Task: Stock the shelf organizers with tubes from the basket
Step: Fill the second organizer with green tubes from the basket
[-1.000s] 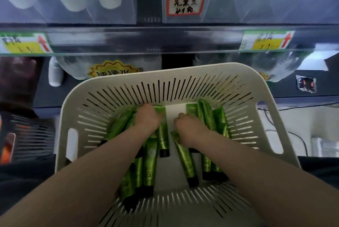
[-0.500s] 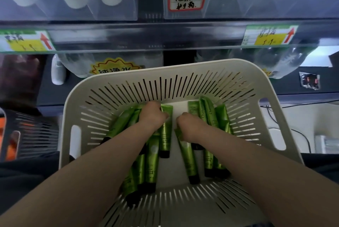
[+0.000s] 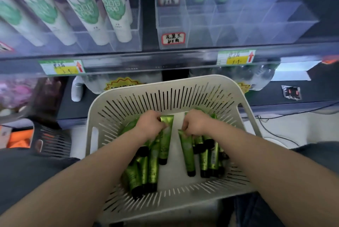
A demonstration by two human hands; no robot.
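Curling round the crimped end of a glossy green tube (image 3: 165, 144), the left hand (image 3: 149, 124) grips it; the right hand (image 3: 195, 123), blurred, seems to pinch a second tube (image 3: 187, 151); both tubes lie in the slotted cream plastic basket (image 3: 165, 84); clear acrylic organizers (image 3: 238, 25) stand above.

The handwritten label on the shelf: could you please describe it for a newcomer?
Start at the shelf above the white basket. On the right clear organizer's front left corner sits the label. Unlike the green-yellow price tags below, it is white with a red border.
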